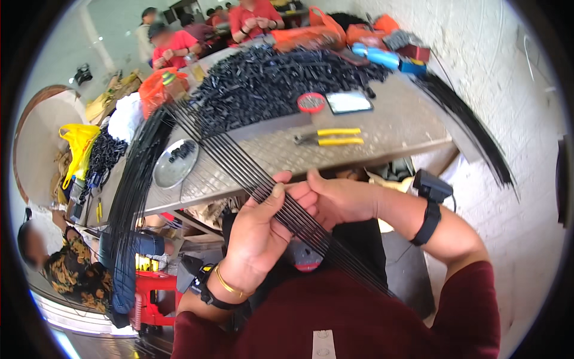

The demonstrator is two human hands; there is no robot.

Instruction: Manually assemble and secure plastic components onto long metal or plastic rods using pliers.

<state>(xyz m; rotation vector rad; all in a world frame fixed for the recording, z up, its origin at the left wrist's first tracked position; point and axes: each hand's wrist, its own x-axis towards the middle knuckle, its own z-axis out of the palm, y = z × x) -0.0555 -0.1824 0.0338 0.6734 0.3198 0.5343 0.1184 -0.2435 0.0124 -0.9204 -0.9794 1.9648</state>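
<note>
Worktable (400, 128) bears heaped black pieces (257, 84); left hand (258, 230) grasps thin black rods (242, 166); right hand (342, 200) adjoins them, grip unclear.

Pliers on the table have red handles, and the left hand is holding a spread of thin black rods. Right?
Not quite: the handles are yellow, not red. The head view shows it: pliers on the table with yellow handles, and the left hand holding a spread of thin black rods.
</note>
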